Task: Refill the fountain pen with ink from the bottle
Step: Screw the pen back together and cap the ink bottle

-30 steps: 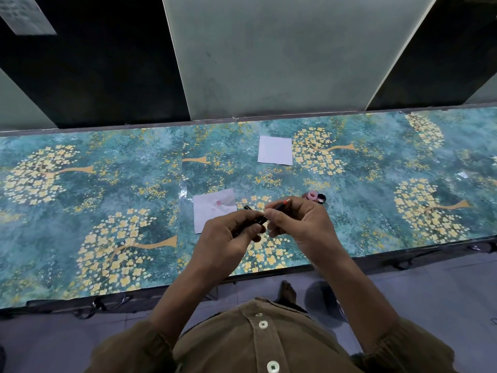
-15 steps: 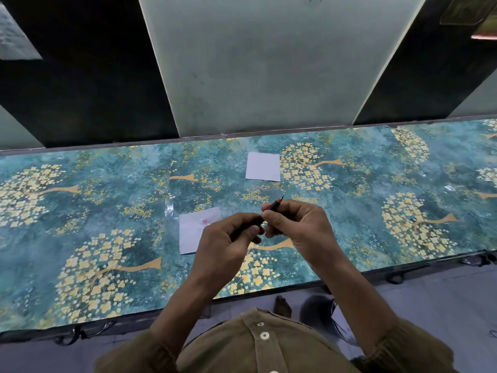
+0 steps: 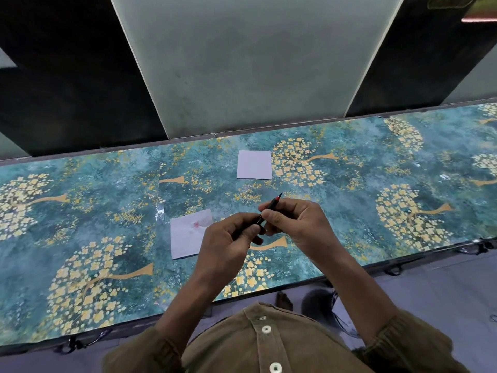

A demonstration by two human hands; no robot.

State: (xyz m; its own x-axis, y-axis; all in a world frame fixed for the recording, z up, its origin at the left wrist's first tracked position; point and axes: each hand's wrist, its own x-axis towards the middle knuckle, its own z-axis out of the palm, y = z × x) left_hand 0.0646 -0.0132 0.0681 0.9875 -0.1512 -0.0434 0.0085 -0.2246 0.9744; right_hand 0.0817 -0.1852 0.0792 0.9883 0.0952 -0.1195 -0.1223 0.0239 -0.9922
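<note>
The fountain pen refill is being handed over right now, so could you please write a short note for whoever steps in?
Left hand: shut on the dark barrel end of the fountain pen, above the table.
Right hand: pinching the same pen at its front section; the red-tinted nib end points up and away.
Stained tissue lies left of the hands, with a red ink spot. A clean white paper lies farther back.
Ink bottle: not in view now.
Done: cannot tell whether ink has been drawn.
Left: probably join or tighten the pen, then check that it writes.
</note>
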